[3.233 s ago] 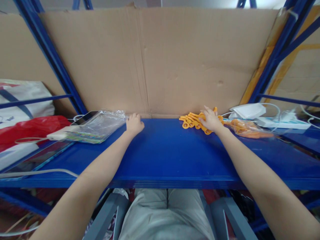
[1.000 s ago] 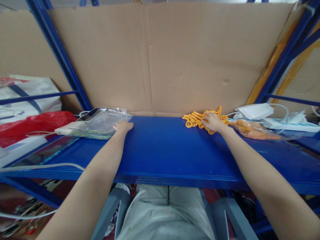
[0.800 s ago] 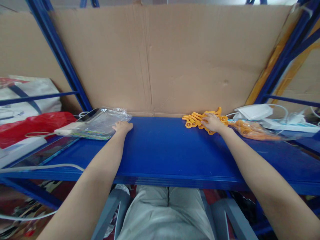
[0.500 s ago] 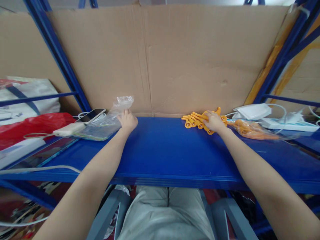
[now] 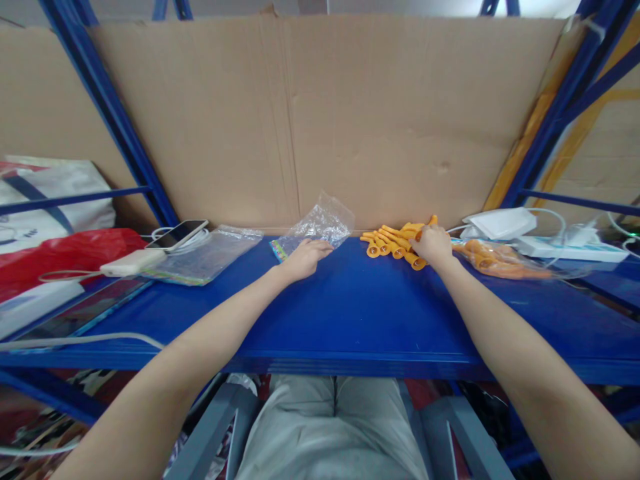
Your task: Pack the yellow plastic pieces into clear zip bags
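Observation:
My left hand (image 5: 307,257) rests on the blue shelf (image 5: 340,313) and pinches one clear plastic bag (image 5: 320,223), whose far end stands up against the cardboard wall. A stack of the same clear bags (image 5: 205,257) lies to the left. My right hand (image 5: 433,243) is closed over a pile of small orange plastic parts (image 5: 393,241) at the back of the shelf; its fingers curl round some of them.
A filled bag of orange parts (image 5: 495,260) lies right of the pile, beside a white power strip and adapter (image 5: 565,245). A phone (image 5: 183,232), a white power bank (image 5: 133,262) and a red bag (image 5: 55,257) lie at the left. Cardboard (image 5: 320,120) backs the shelf.
My left hand lifted one clear bag off the stack and carried it right to the middle of the shelf. My right hand stayed on the orange parts, its fingers curling tighter.

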Action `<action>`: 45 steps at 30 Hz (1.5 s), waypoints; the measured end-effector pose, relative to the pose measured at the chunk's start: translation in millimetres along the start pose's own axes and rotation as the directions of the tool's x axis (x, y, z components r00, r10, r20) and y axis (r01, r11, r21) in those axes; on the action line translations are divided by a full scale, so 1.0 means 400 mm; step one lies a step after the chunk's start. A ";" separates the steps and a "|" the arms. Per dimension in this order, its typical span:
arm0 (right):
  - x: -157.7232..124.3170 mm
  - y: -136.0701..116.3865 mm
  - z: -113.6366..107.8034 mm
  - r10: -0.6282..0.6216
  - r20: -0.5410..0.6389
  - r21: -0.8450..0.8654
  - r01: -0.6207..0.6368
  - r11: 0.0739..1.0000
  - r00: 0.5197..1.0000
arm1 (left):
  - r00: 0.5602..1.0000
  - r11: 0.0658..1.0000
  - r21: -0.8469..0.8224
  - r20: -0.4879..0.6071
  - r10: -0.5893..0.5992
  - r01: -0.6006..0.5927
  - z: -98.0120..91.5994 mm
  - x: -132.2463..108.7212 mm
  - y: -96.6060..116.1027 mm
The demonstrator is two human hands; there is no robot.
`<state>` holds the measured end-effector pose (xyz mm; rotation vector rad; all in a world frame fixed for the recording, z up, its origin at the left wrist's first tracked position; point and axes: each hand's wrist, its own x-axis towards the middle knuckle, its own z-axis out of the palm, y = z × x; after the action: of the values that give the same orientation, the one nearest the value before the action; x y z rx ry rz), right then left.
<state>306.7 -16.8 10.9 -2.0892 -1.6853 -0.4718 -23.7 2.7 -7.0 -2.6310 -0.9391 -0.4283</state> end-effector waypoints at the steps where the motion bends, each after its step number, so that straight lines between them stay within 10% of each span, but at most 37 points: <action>1: -0.002 -0.001 -0.003 0.006 0.002 -0.003 -0.006 1.000 1.000 | 1.000 1.000 -0.010 0.009 0.023 -0.022 -0.001 0.001 0.003; 18: 0.063 0.034 -0.043 0.000 -0.245 0.398 0.100 0.912 0.970 | 0.990 0.967 -0.212 -0.011 0.143 -0.142 0.010 0.008 -0.034; 27: 0.013 -0.041 -0.078 -0.398 0.050 0.654 0.272 0.706 0.916 | 0.970 0.970 -0.158 0.186 -0.156 0.186 -0.031 -0.006 -0.021; 34: 0.006 -0.048 -0.064 -0.402 0.173 0.566 0.244 0.788 0.899 | 0.946 0.956 -0.133 0.231 -0.227 0.262 -0.031 -0.007 -0.034; 45: -0.017 -0.106 -0.008 -0.470 0.129 0.703 0.254 0.664 0.873 | 0.918 0.929 -0.154 0.275 -0.286 0.335 -0.026 -0.007 -0.035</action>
<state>263.9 -16.5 14.5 -1.3223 -2.0597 0.3549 -36.8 7.3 4.0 -2.7631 -1.4826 -0.2793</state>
